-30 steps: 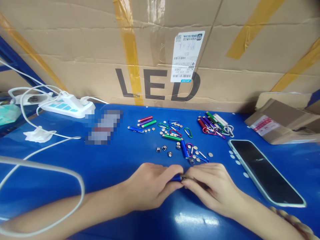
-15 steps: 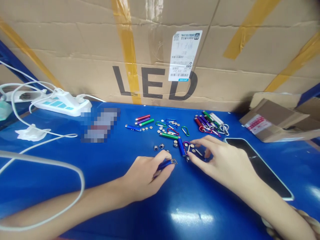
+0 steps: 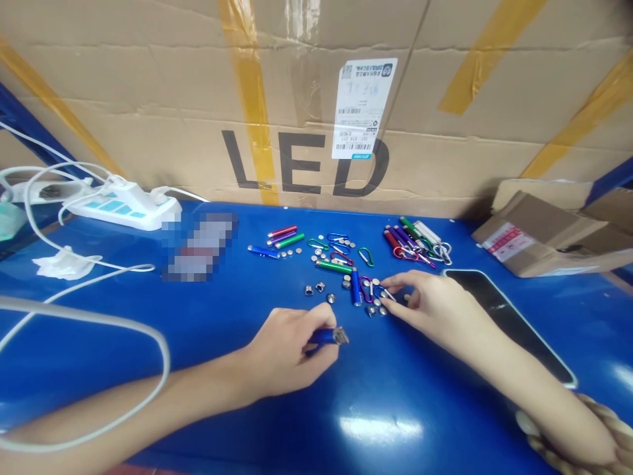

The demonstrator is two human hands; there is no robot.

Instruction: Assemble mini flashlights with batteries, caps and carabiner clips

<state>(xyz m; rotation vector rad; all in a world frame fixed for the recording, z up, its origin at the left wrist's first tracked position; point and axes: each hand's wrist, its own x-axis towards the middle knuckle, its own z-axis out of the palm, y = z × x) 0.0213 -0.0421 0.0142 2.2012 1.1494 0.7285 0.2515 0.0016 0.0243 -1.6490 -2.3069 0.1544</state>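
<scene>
Near the middle of the surface (image 3: 277, 435), the left hand (image 3: 291, 346) pinches a blue metal tube (image 3: 322, 337), its silvery end pointing right. Farther right, the right hand (image 3: 445, 300) has thumb and forefinger parted at a blue carabiner (image 3: 389, 294), beside button cells (image 3: 384, 311).

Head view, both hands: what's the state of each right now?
Left hand: closed, holding a blue tube with a metal end.
Right hand: partly curled, at a blue carabiner; whether it grips it cannot be told.
</scene>
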